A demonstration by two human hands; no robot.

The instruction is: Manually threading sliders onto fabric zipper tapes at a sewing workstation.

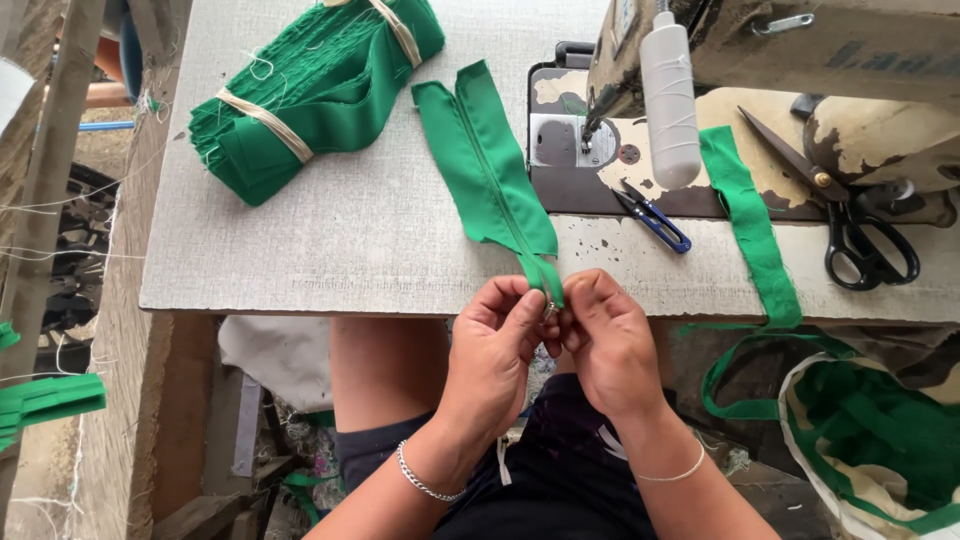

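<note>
Two hands meet at the table edge in the head view, the only view we have: our left hand and right hand both pinch the near end of a green zipper strip, fingertips closed tight on it around what looks like a small metal slider, though we cannot make that part out clearly. The rest of the strip lies flat on the table, running away from us toward the sewing machine. We judge the main risk to be the fabric end slipping out of the pinch, since only a short length is held. Pulling unevenly could skew the two sides. A tug could also drag the strip into the blue snips lying just beside it. The black scissors, the tied bundle of green pieces and the loose green band lie well apart and pose little hazard.
</note>
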